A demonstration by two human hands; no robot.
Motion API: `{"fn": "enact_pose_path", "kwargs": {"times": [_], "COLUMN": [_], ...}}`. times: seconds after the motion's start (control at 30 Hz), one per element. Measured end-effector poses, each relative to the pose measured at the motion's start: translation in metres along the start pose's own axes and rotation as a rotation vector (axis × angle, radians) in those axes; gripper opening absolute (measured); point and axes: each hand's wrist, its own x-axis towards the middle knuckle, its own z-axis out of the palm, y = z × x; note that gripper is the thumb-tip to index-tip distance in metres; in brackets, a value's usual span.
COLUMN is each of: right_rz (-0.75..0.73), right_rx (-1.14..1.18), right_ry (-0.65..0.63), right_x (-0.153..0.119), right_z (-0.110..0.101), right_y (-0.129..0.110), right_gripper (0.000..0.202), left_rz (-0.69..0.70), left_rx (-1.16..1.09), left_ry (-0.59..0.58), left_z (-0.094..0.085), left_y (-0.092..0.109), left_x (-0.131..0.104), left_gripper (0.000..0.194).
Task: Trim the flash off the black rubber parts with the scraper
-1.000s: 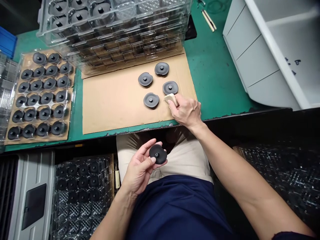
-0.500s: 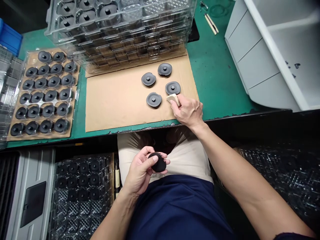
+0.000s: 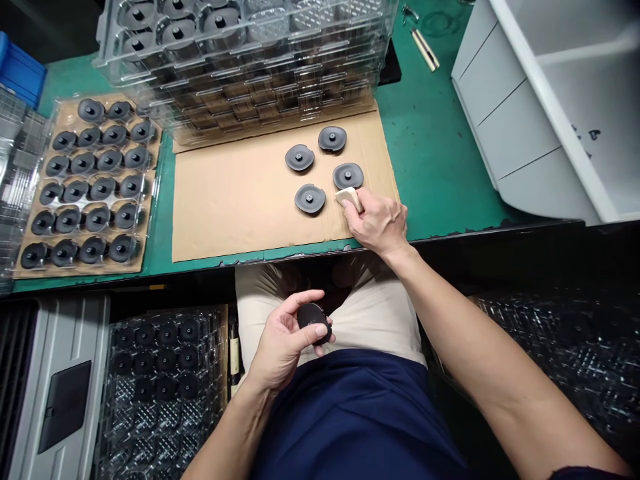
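Above my lap, my left hand [image 3: 287, 340] grips a round black plastic part [image 3: 314, 323] by its edge, thumb on its face and index finger stretched out beyond it. My right hand [image 3: 377, 221] rests at the near right of a cardboard sheet [image 3: 225, 207], pinching a small cream-coloured block [image 3: 349, 197], perhaps a sponge. Right beyond that block lies a dark disc with a central stub [image 3: 348, 175]. More such discs lie close by: a near-left one [image 3: 310, 199], a far-left one [image 3: 299, 158] and a far-right one [image 3: 332, 139].
A stack of clear trays [image 3: 250, 73] stands behind the cardboard. To the left lies a filled tray of discs [image 3: 95, 190]. A grey-white bin [image 3: 520, 120] sits at the right, near a cream-handled tool [image 3: 425, 50]. Below the table edge is another clear tray [image 3: 160, 413].
My left hand has turned the black part, with the thumb sliding lower across it and the index finger lifting away. My right hand stays in place with the cream block.
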Motion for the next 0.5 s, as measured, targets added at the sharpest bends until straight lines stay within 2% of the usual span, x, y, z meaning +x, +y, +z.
{"fn": "enact_pose_path", "kwargs": {"times": [0.13, 0.23, 0.37, 0.5], "right_rz": [0.011, 0.014, 0.024, 0.033], "right_rx": [0.007, 0.017, 0.038, 0.042], "right_ry": [-0.014, -0.021, -0.040, -0.048], "right_x": [0.0000, -0.0002, -0.0003, -0.0002], "right_z": [0.0002, 0.0003, -0.0006, -0.0022], "right_y": [0.0003, 0.0007, 0.0004, -0.0010], "right_gripper": [0.032, 0.032, 0.031, 0.032], "left_rz": [-0.003, -0.012, -0.047, -0.050], "left_rx": [0.024, -0.017, -0.082, -0.120], "left_ry": [0.029, 0.052, 0.020, -0.008], "left_z": [0.0004, 0.0001, -0.0008, -0.0006], "left_y": [0.0007, 0.0018, 0.0029, 0.0037], "left_x": [0.0006, 0.0014, 0.0017, 0.0005], "left_gripper": [0.041, 0.033, 0.030, 0.035]}}
